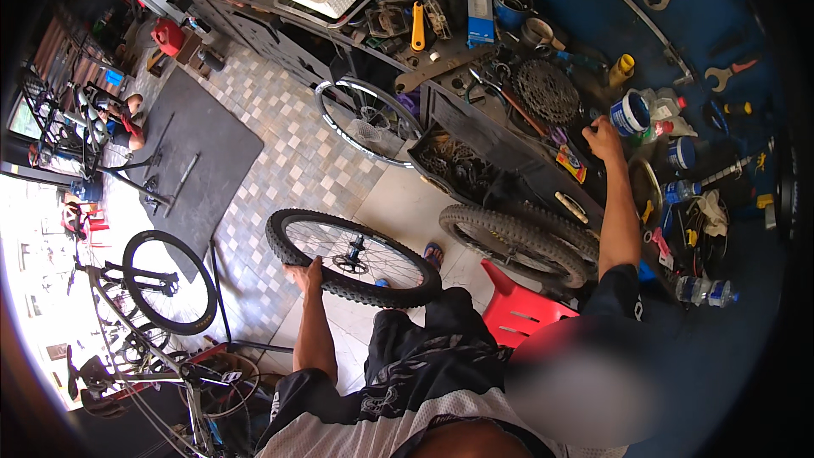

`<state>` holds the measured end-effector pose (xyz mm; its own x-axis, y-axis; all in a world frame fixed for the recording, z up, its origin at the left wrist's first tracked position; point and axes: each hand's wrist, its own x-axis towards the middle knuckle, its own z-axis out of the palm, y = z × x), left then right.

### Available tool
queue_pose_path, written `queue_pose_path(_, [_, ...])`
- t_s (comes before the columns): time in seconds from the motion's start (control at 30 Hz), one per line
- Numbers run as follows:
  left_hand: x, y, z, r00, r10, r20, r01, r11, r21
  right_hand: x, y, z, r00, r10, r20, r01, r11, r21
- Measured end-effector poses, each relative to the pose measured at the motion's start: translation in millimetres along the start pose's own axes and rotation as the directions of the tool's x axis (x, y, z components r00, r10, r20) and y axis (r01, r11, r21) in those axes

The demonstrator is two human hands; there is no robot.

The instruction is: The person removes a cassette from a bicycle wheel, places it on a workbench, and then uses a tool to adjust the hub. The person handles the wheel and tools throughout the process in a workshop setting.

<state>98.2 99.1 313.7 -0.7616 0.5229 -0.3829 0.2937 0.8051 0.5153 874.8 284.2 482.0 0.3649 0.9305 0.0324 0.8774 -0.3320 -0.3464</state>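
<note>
My left hand [305,274] is closed round the knobbly tyre of a bicycle wheel [407,296]. The wheel, with its spokes, hub and brake disc, is tilted in front of my legs. On the right, my right hand [602,137] reaches over the cluttered workbench with its fingers curled together. What they hold, if anything, is too small to tell. Just beyond those fingers is a white and blue tub [629,113]. A bicycle cassette [545,91] lies to the left of that hand, and a small yellow and red packet [571,164] sits below it.
A red plastic stool [519,309] stands by my legs. More tyred wheels [509,242] lean under the bench, beside a drawer [458,161] of dark parts. A bare wheel [369,85] leans farther off. Bicycles [170,288] stand at left; another person [127,119] sits far left.
</note>
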Motion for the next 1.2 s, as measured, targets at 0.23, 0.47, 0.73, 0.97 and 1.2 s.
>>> queue_pose_path(0.23, [7, 8, 11, 0.999, 0.015, 0.036, -0.015, 1.0, 0.008, -13, -19, -17, 0.968, 0.164, 0.19, -0.198, 0.965, 0.174])
queue_pose_path(0.47, [3, 15, 21, 1.0, -0.01, -0.016, 0.011, 0.997, 0.075, -17, 2, 6, 0.989, 0.084, -0.123, -0.098, 0.99, -0.104])
queue_pose_path(0.73, [-8, 17, 2, 0.997, -0.029, 0.072, 0.028, 0.999, 0.026, -22, 3, 3, 0.987, 0.144, -0.068, -0.111, 0.929, 0.352])
queue_pose_path(0.97, [-24, -25, -14, 0.99, -0.125, 0.061, 0.129, 0.989, -0.069, -32, 22, -2, 0.988, 0.11, -0.109, -0.071, 0.948, 0.311])
queue_pose_path(1.2, [-31, -54, -28, 0.923, -0.356, 0.145, 0.381, 0.898, -0.22, -33, 14, -10, 0.987, 0.035, -0.158, 0.003, 0.972, 0.234])
